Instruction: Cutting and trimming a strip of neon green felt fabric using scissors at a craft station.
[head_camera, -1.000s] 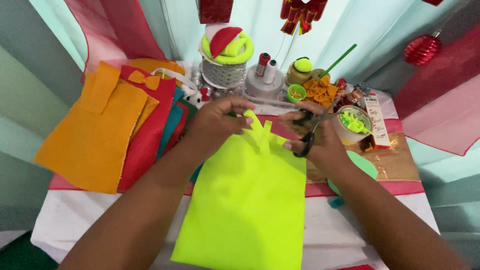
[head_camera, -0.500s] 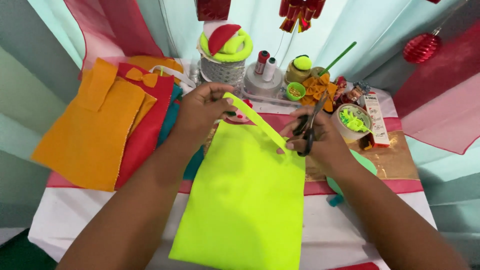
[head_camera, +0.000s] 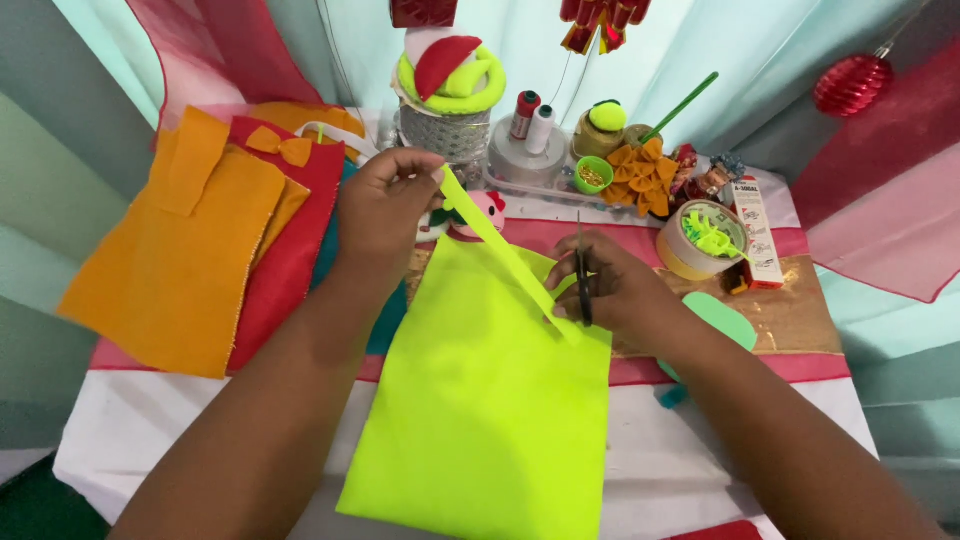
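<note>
While the left hand (head_camera: 385, 205) pinches the cut strip (head_camera: 495, 240), the right hand (head_camera: 610, 290) grips scissors (head_camera: 582, 275) (probably closed) on soft, light yellow felt (head_camera: 480, 400).

wall: pale teal drapes (head_camera: 700, 45) | table: white cloth (head_camera: 150, 440)

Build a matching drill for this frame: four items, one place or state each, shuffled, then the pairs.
Items:
1. narrow neon-yellow felt strip
2. black-bladed scissors
3. large orange felt sheet
4. red ribbed hanging bauble

Places or states:
A. hanging at upper right, against the curtain
B. lying flat on the table's left side
C. pinched at its top end by the left hand
D. gripped in the right hand, blades at the big neon-yellow felt sheet

Pairs: 1-C, 2-D, 3-B, 4-A
</note>
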